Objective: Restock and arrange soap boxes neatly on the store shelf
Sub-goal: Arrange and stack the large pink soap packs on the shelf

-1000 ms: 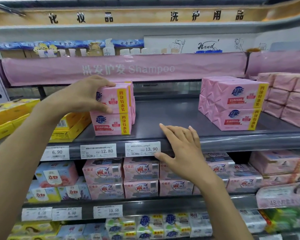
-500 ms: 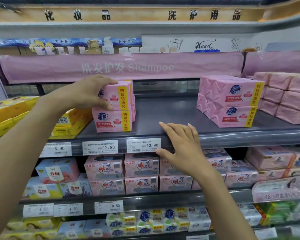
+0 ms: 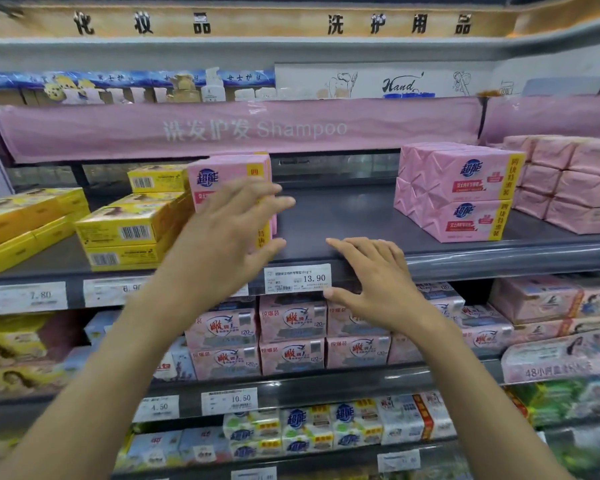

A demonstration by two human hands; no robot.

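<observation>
Now, your left hand (image 3: pixel 230 235) spread, fingers straight, over the front of the pink soap boxes (image 3: pixel 222 174), your right hand (image 3: pixel 374 282) flat, fingers relaxed, on the shelf edge (image 3: pixel 499 263).

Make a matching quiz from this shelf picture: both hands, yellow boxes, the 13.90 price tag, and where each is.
1 left hand
2 right hand
3 yellow soap boxes
4 13.90 price tag

A on the shelf front rail, between the hands
B fingers resting on the shelf edge
C left part of the shelf
D in front of the left pink soap stack

Pairs: 1-D, 2-B, 3-C, 4-A
</observation>
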